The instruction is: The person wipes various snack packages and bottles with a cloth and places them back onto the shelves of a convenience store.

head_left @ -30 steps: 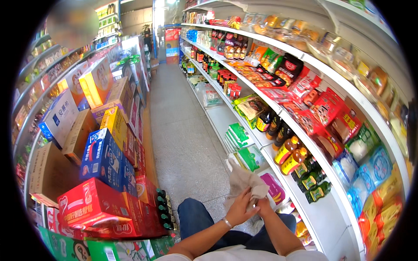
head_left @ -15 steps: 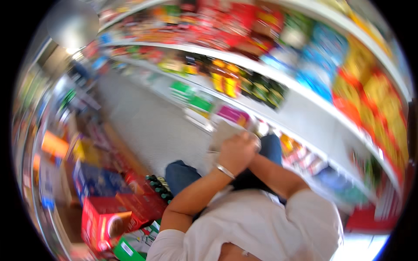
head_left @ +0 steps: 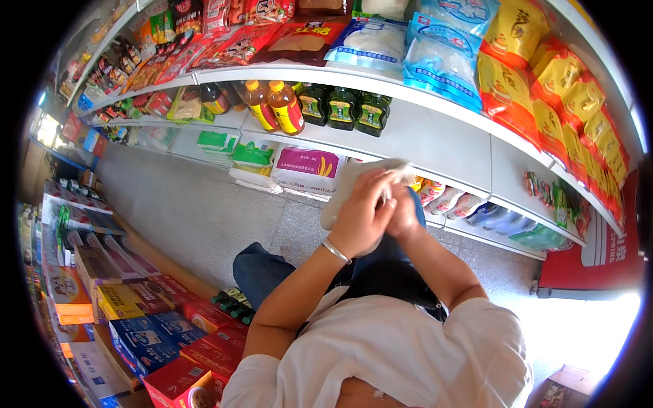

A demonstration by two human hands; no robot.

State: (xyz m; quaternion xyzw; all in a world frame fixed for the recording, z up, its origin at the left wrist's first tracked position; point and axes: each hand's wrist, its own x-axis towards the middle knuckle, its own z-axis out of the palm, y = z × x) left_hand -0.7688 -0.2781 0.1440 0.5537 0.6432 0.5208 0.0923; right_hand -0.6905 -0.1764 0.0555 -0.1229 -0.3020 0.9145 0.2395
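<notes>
Both my hands are raised together in front of the shop shelf, holding a thin white plastic bag. My left hand, with a silver bracelet on the wrist, grips the bag from the near side. My right hand is partly hidden behind the left one and closes on the same bag. The bag's loose end hangs toward the left and its top bunches above my fingers. What is inside it, if anything, I cannot see.
A long white shelf unit carries oil bottles, dark bottles and yellow and blue packets. White sacks sit on the bottom shelf. Stacked cartons line the left of the grey tiled aisle.
My head has turned right and down, so the shelf now fills the top of the view. Both hands stayed together on the white bag.
</notes>
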